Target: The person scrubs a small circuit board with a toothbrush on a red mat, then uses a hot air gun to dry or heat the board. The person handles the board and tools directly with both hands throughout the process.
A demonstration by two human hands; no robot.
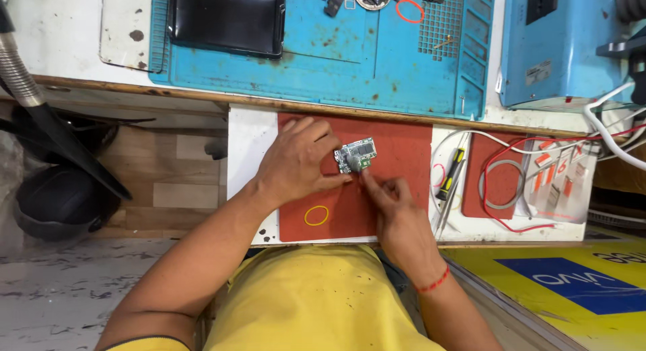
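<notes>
- A small circuit board (356,154), pale grey with a green part at its lower edge, is seen on a red mat (404,156) in the middle of a white work surface (245,149).
- The board is held at its left edge by the left hand (296,164); the fingers are bent and closed on that edge, and the palm rests on the mat.
- The right hand (397,213) is placed just below and to the right of the board. Its forefinger (369,183) is stretched out and its tip touches the green lower edge, while the other fingers are curled in. It cannot be told if something small is pinched there.
- A red thread band (434,282) is worn on the right wrist.
- A yellow rubber ring (316,216) lies on the mat, near the left wrist and apart from the board.
- To the right of the mat, a screwdriver (451,175) with a black and yellow handle is laid beside red and white wires (511,149).
- Above, a blue work mat (336,48) is seen, with a dark phone (227,18) lying on it and a red rubber ring (409,11) near its upper edge.
- A yellow shirt (309,297) is worn by the person.
</notes>
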